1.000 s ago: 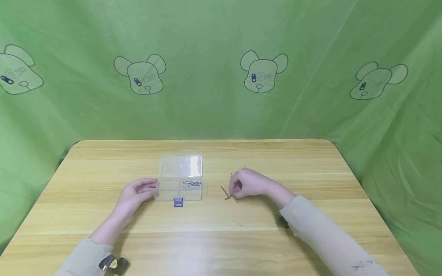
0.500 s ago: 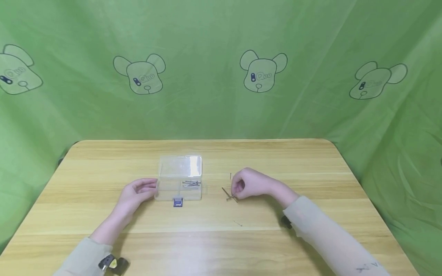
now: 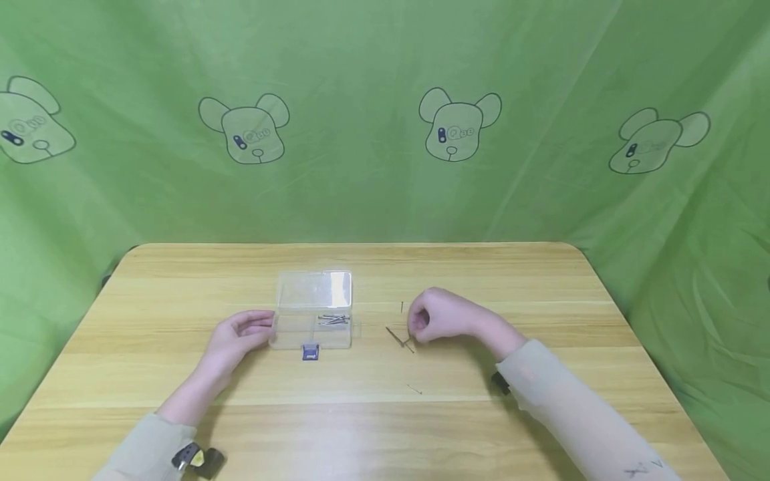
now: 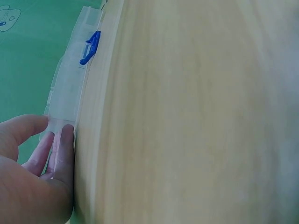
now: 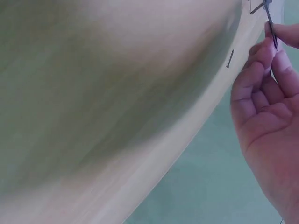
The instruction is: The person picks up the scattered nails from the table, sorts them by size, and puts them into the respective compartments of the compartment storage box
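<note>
A clear plastic box (image 3: pixel 291 327) with a blue latch (image 3: pixel 310 353) stands with its lid (image 3: pixel 307 288) raised. Several silvery nails (image 3: pixel 333 321) lie in its back right compartment. My left hand (image 3: pixel 231 344) touches the box's left end, its fingers fairly straight. To the right of the box, my right hand (image 3: pixel 442 314) pinches a dark nail (image 5: pixel 272 35) between thumb and fingers. Close below its fingertips a longer dark nail (image 3: pixel 394 336) lies on the table, overlapping other nails in this view.
A small nail (image 3: pixel 402 306) lies behind the longer nail, and a thin one (image 3: pixel 414 389) lies nearer the front of the wooden table (image 3: pixel 301 427). Green cloth (image 3: pixel 361 194) printed with bear heads surrounds the table at the back and sides.
My right hand has shifted slightly to the right, away from the small back nail, which now shows apart from the fingers. The left hand and the box have stayed in place.
</note>
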Available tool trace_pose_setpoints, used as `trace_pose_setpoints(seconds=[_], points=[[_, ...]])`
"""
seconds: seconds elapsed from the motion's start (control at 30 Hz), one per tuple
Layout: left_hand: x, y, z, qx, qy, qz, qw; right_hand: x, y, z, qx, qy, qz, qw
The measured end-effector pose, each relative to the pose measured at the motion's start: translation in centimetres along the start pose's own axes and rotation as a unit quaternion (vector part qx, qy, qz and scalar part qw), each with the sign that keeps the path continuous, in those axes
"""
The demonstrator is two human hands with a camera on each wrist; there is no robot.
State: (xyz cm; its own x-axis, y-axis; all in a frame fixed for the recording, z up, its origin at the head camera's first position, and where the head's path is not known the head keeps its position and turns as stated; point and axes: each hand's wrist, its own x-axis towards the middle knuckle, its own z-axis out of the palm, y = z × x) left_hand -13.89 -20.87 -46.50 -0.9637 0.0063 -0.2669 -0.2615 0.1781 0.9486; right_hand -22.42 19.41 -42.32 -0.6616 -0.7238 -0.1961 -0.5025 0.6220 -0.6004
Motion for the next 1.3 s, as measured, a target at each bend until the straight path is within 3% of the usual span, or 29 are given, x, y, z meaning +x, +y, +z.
trace_pose_setpoints(seconds=[0.27,0.47,0.73,1.03,1.3], points=[[0.0,0.0,-0.1,-0.003,0.001,-0.006,1.0000,-0.3,-0.2,-0.8,-0.020,0.011,0.024,0.999],[0.0,-0.1,-0.2,-0.003,0.001,-0.006,1.0000,-0.4,-1.2,-1.8,-0.071,0.030,0.040,0.996],[0.0,-0.1,-0.2,-0.002,0.001,-0.006,1.0000,0.3,-1.2,-1.8,-0.059,0.071,0.005,0.996],[0.1,-0.2,-0.2,0.005,0.001,-0.005,1.0000,2.8,-2.8,-1.3,-0.034,0.125,-0.040,0.991],[0.2,-0.1,-0.2,0.005,-0.001,-0.002,1.0000,6.1,-4.8,0.0,-0.012,0.132,-0.049,0.990]])
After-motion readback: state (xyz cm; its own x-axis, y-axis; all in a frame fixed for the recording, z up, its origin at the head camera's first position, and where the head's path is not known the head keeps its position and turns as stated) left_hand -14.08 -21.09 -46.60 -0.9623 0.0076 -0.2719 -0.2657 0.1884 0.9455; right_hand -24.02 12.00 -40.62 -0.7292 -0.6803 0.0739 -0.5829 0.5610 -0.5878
